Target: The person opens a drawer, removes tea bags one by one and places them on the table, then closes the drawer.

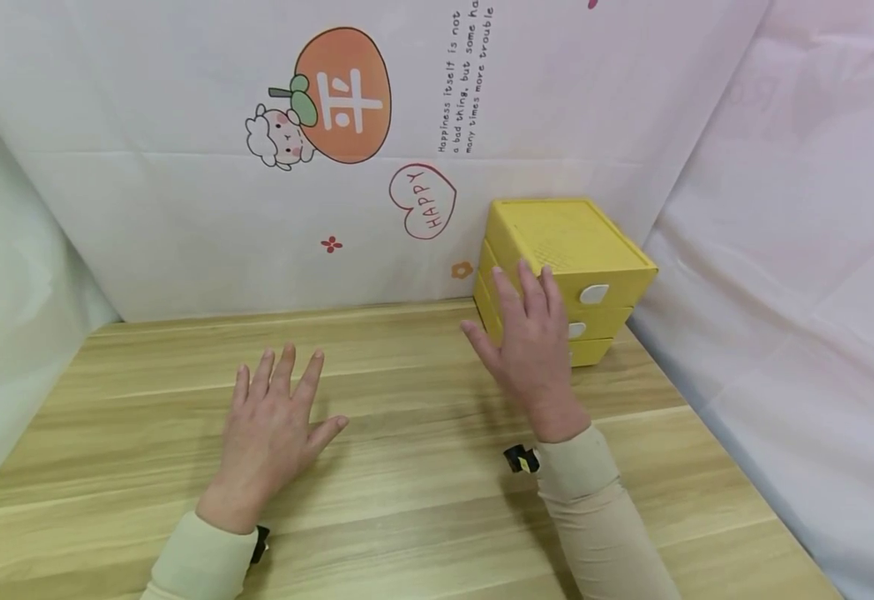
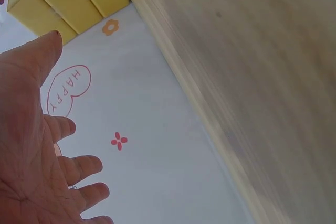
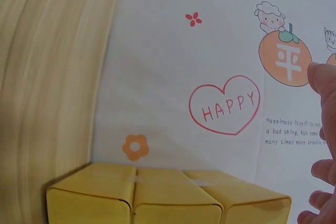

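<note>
Right hand (image 1: 530, 337), fingers straight and holding nothing, is hovering before the yellow drawer box (image 1: 567, 275) standing at the counter (image 1: 407, 467) back edge, while left hand (image 1: 272, 429) is lying spread flat

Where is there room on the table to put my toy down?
Bare wood lies left of the left hand, between it and the right hand, and along the near edge of the wooden table. The far right corner is crowded: the yellow drawer box stands there with the right hand before it.
</note>
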`<action>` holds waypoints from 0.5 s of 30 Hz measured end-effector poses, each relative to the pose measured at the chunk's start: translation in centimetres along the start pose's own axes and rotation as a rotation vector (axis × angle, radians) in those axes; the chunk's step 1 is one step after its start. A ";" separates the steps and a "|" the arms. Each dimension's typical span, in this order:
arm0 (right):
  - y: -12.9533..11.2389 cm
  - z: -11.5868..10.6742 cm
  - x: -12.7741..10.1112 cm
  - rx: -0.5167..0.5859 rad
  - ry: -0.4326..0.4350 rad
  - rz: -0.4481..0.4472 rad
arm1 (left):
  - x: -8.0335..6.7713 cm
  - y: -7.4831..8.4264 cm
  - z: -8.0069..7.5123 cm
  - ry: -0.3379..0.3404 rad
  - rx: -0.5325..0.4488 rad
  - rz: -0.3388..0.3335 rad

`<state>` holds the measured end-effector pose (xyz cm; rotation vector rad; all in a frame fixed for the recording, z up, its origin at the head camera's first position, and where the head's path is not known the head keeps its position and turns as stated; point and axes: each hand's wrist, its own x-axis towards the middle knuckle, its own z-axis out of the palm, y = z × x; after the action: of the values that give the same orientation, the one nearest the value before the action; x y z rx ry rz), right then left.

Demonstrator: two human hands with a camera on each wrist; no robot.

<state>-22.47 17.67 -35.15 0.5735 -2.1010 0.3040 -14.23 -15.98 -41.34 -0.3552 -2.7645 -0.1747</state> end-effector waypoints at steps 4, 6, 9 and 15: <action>0.7 -0.6 0.4 -0.015 0.021 0.009 | 0.1 0.0 0.0 -0.004 0.002 0.000; 1.2 -0.8 0.5 -0.028 0.021 0.018 | 0.1 0.0 0.0 -0.005 0.005 0.001; 1.9 -1.1 0.7 -0.040 0.041 0.022 | 0.1 0.1 0.0 -0.003 0.008 0.002; 3.4 -2.0 1.1 -0.083 0.046 0.057 | 0.0 0.1 0.1 0.002 0.003 0.003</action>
<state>-23.27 21.16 -33.15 0.4536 -2.0775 0.2586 -14.27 -15.88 -41.42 -0.3575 -2.7615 -0.1695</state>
